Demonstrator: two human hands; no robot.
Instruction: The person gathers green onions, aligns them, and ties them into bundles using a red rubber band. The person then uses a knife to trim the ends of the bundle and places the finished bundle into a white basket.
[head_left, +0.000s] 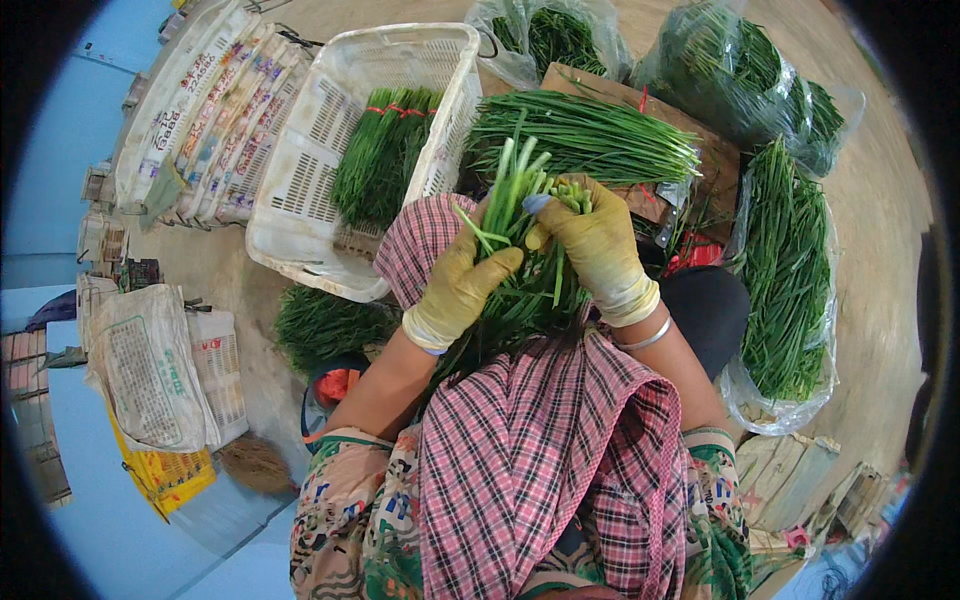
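My left hand, in a yellowed work glove, grips green garlic chives over my lap, their pale cut ends pointing up and away from me. Close beside it, my right hand, gloved alike, closes around a smaller clump of stems. Leaves hang down below both hands onto my checked apron. Just beyond my hands, a large pile of chives lies on a brown board. A knife rests at the board's near edge, partly hidden by the pile.
To the left stands a white plastic crate with chive bundles tied in red. Stacked crates are farther left. Plastic bags of chives stand at the back, and another bag of chives lies right. Loose greens lie by my left forearm.
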